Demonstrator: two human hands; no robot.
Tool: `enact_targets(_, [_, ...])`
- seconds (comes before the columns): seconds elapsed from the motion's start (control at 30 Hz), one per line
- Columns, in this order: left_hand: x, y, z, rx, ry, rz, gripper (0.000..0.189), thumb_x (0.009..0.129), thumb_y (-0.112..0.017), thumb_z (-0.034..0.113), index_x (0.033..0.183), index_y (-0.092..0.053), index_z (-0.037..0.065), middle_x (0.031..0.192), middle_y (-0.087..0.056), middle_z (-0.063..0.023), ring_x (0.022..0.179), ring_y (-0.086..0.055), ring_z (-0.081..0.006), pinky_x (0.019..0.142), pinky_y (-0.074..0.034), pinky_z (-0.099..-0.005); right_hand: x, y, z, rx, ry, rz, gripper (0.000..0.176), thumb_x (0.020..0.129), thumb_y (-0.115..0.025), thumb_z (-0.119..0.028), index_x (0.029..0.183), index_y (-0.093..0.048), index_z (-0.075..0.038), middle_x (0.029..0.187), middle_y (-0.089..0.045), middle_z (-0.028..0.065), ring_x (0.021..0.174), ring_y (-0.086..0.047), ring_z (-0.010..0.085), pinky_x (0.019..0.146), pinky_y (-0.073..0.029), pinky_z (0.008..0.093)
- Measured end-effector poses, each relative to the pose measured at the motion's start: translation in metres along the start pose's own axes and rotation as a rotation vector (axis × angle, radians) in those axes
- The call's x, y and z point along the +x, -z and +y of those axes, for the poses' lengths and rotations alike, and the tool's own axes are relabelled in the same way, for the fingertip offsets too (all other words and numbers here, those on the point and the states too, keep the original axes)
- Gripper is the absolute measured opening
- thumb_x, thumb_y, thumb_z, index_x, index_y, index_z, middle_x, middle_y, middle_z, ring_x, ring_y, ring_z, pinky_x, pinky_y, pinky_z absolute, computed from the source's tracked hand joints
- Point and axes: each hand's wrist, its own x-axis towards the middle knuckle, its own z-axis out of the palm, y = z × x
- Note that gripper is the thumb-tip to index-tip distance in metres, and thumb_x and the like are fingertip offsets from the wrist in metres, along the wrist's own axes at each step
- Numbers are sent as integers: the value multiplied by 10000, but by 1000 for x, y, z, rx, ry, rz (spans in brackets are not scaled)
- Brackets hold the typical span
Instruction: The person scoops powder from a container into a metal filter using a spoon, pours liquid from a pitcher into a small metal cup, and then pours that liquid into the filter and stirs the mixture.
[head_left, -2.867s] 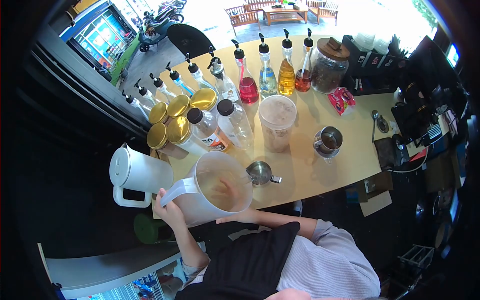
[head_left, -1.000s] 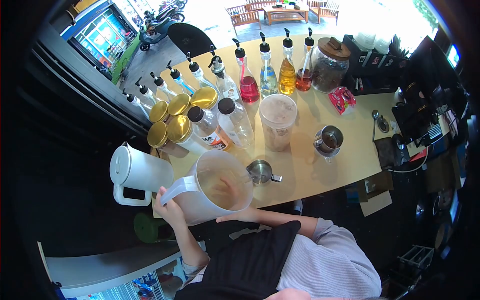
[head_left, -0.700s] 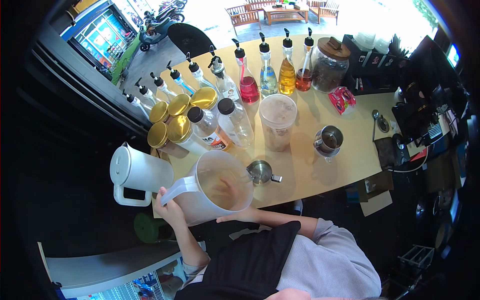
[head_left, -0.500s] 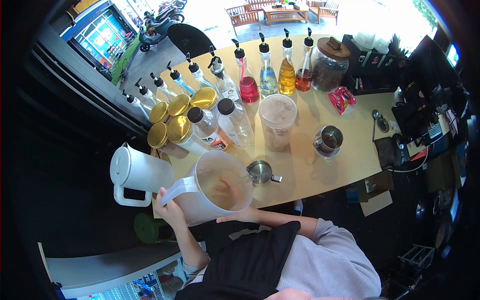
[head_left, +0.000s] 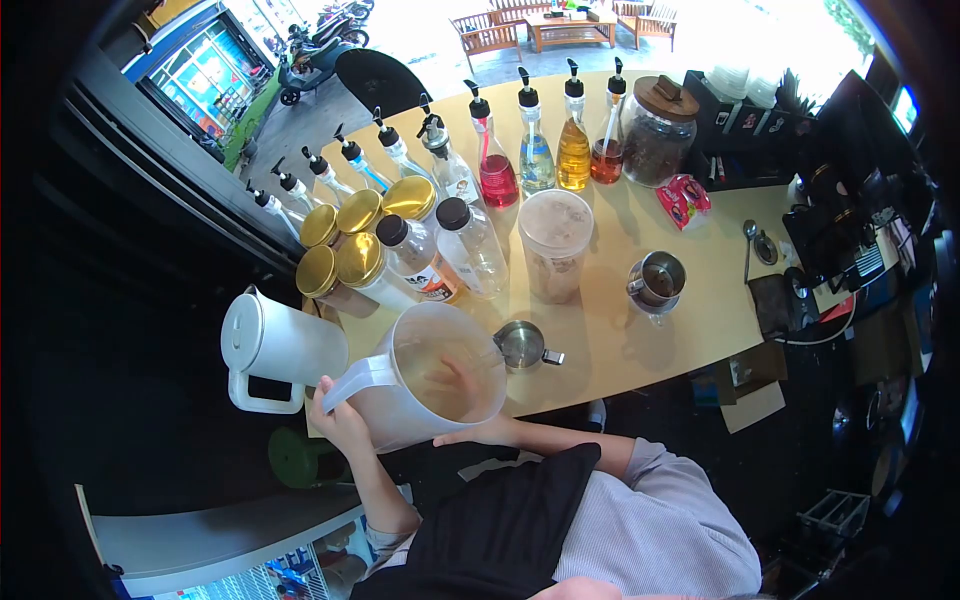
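Note:
My left hand (head_left: 345, 422) is closed round the handle of a large translucent pitcher (head_left: 400, 405) at the table's front edge. Against the pitcher's right side and underside rests my right hand (head_left: 480, 432), its fingers partly seen through the plastic. Some cloudy liquid seems to be inside. Left of it stands a white lidded jug (head_left: 290, 345). A small metal pitcher (head_left: 520, 344) is just to the right, and behind are two black-capped bottles (head_left: 470, 245) and a tall clear canister (head_left: 555, 245).
Pump bottles (head_left: 497, 170) line the back of the table (head_left: 600, 350). Gold-lidded jars (head_left: 360, 258) stand at the left. A metal cup (head_left: 660, 280), a pink packet (head_left: 685, 202), a wooden-lidded jar (head_left: 660, 135) and a spoon (head_left: 749, 245) are at the right.

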Motion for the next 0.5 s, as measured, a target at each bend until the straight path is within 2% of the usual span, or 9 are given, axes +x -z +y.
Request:
enact_targets(0.37, [-1,-2,3,-37,19,22,400,957,-502,250,697,-566,-48,582,-471,-6,576,-422,-92,541,-315,-264,-1,-1,4,11,-32,-10,1196,619,-874,-205,1452,-22,-106,1419,-292,181,1304,-346,274,1062,-317,446])
enact_targets(0.5, [0,0,0,7,12,-7,374,970,-481,220,748,-567,-69,609,-514,-29,596,-433,-100,549,-350,-276,-1,0,5,16,-38,-10,1196,619,-874,-208,1452,-23,-103,1420,-291,181,1306,-342,274,1064,-313,445])
